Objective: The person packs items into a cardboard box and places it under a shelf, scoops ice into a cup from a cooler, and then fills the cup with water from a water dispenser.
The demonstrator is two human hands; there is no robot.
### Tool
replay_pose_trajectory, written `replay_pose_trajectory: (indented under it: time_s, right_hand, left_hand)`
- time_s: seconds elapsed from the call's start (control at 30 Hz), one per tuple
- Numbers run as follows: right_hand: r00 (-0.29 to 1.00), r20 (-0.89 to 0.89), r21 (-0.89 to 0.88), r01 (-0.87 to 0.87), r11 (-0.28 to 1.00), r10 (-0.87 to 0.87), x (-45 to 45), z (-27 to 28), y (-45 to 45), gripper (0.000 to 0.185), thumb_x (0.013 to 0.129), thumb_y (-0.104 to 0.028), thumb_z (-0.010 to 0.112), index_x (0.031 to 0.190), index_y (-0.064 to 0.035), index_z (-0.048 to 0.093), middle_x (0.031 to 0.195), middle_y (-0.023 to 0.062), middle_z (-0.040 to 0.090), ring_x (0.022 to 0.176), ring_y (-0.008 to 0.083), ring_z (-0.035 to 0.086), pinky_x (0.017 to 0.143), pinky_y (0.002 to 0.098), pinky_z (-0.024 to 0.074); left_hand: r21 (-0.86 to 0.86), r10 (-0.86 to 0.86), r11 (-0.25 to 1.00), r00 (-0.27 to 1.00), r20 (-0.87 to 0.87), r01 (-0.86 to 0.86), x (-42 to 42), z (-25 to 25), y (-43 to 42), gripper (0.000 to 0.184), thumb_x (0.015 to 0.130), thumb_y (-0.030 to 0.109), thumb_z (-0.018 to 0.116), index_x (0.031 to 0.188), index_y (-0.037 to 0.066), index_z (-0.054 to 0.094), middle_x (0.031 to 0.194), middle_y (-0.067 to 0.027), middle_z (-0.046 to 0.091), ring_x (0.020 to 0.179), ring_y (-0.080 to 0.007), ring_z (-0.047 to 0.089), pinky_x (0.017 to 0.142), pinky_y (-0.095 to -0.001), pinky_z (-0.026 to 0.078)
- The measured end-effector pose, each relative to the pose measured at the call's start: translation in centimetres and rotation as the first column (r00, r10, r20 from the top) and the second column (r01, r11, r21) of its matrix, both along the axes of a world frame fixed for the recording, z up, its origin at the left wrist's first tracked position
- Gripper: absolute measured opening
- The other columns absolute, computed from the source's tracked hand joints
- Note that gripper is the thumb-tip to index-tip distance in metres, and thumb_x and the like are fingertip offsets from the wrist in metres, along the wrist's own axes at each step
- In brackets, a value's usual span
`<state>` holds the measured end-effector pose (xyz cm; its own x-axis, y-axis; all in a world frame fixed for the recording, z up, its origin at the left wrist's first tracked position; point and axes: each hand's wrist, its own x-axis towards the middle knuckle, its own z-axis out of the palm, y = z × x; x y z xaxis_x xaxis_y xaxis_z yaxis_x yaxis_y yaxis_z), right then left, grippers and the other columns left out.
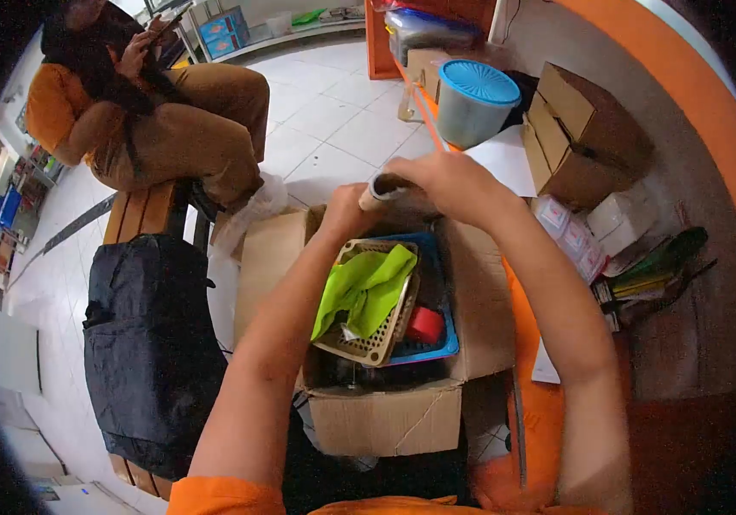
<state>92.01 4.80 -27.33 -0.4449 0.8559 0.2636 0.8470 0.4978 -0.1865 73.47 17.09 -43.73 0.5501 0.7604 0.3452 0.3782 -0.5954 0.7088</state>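
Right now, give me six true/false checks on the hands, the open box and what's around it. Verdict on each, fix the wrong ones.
1. The left hand and right hand are both at the hollow roll. True.
2. The lime-green cloth lies on the floor. False: it is in the beige perforated basket.
3. That basket is inside the open cardboard box. True.
4. The plastic tub has no lid. False: a blue lid covers it.
5. The black bag rests on the slatted wooden bench. True.
6. The red object is to the left of the basket. False: it is to the right.
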Motion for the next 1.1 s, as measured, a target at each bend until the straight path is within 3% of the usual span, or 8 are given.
replay_pose_trajectory:
  time_s: [0.13,0.2,0.4,0.5,0.7,0.8,0.9,1.1]
  right_hand:
    - [0.991,0.124,0.128,0.038,0.991,-0.054,-1.6,2.2,0.8,0.025,0.091,-0.015,0.052,0.113,-0.0197,0.064,0.090,0.0173,0.071,0.089,0.0370,0.070,0.076,0.0493,0.0547]
    - [0.997,0.077,0.129,-0.007,0.992,-0.003,-1.5,2.3,1.4,0.027,0.088,-0.008,0.053,0.112,-0.0139,0.061,0.088,0.0189,0.069,0.085,0.0394,0.068,0.074,0.0479,0.0530]
    - [0.999,0.033,-0.025,0.026,0.999,-0.026,-0.9,1.9,1.7,0.033,0.087,-0.009,0.057,0.119,-0.0148,0.061,0.089,0.0222,0.069,0.087,0.0411,0.068,0.074,0.0480,0.0523]
    - [0.998,0.010,-0.008,0.062,0.998,-0.061,-0.3,2.6,1.4,0.035,0.086,-0.008,0.058,0.121,-0.0150,0.061,0.089,0.0235,0.068,0.087,0.0418,0.067,0.075,0.0479,0.0522]
    - [0.999,0.029,-0.021,0.030,0.999,-0.029,-0.5,1.9,2.7,0.035,0.087,-0.007,0.056,0.120,-0.0163,0.060,0.089,0.0233,0.068,0.088,0.0421,0.067,0.075,0.0495,0.0522]
    - [0.993,0.115,0.032,0.030,0.999,-0.034,-0.8,0.9,4.0,0.033,0.088,-0.007,0.055,0.119,-0.0170,0.060,0.086,0.0226,0.068,0.086,0.0416,0.068,0.074,0.0503,0.0524]
    - [0.987,0.156,-0.061,0.052,0.997,-0.042,-1.1,-0.4,5.0,0.030,0.089,-0.009,0.053,0.118,-0.0169,0.060,0.084,0.0220,0.068,0.086,0.0413,0.069,0.074,0.0508,0.0529]
    - [0.981,0.112,-0.048,0.166,0.985,-0.159,-3.5,-7.2,5.2,0.029,0.091,-0.010,0.049,0.118,-0.0144,0.059,0.086,0.0242,0.069,0.084,0.0430,0.069,0.074,0.0539,0.0544]
  left_hand:
    - [0.096,0.234,0.968,0.972,0.007,-0.233,0.6,1.7,-1.1,0.035,0.076,0.039,0.081,0.086,0.006,0.072,0.081,-0.0193,0.070,0.080,-0.0391,0.069,0.069,-0.0438,0.054]
    - [-0.010,0.108,0.994,0.982,0.153,-0.108,0.0,1.3,-0.5,0.036,0.077,0.040,0.081,0.091,0.007,0.073,0.084,-0.0180,0.072,0.078,-0.0379,0.069,0.070,-0.0425,0.055]
    - [-0.024,0.035,0.999,0.993,-0.113,-0.038,-1.7,1.5,-1.5,0.033,0.076,0.033,0.083,0.096,0.009,0.074,0.086,-0.0156,0.074,0.080,-0.0330,0.072,0.071,-0.0423,0.055]
    - [-0.008,-0.091,0.996,0.996,0.016,0.091,-1.6,1.8,-1.5,0.032,0.077,0.034,0.082,0.093,0.008,0.074,0.084,-0.0162,0.073,0.077,-0.0351,0.071,0.070,-0.0427,0.055]
    - [0.092,0.091,0.992,0.996,0.008,-0.091,-1.3,-0.8,0.9,0.032,0.077,0.035,0.081,0.085,0.005,0.074,0.076,-0.0163,0.072,0.071,-0.0362,0.070,0.066,-0.0429,0.055]
    - [0.164,0.143,0.977,0.989,-0.042,-0.134,-0.5,-1.6,1.3,0.030,0.078,0.033,0.080,0.086,0.005,0.074,0.079,-0.0152,0.073,0.073,-0.0355,0.070,0.068,-0.0425,0.055]
    - [-0.032,0.036,0.999,0.999,-0.011,-0.036,-1.1,-3.4,0.8,0.031,0.077,0.030,0.080,0.096,0.006,0.073,0.092,-0.0156,0.074,0.085,-0.0358,0.070,0.074,-0.0427,0.054]
    - [-0.097,-0.053,0.994,0.991,-0.120,0.042,-1.6,-10.5,4.4,0.056,0.066,0.036,0.089,0.113,0.012,0.069,0.109,-0.0140,0.072,0.102,-0.0356,0.066,0.086,-0.0437,0.053]
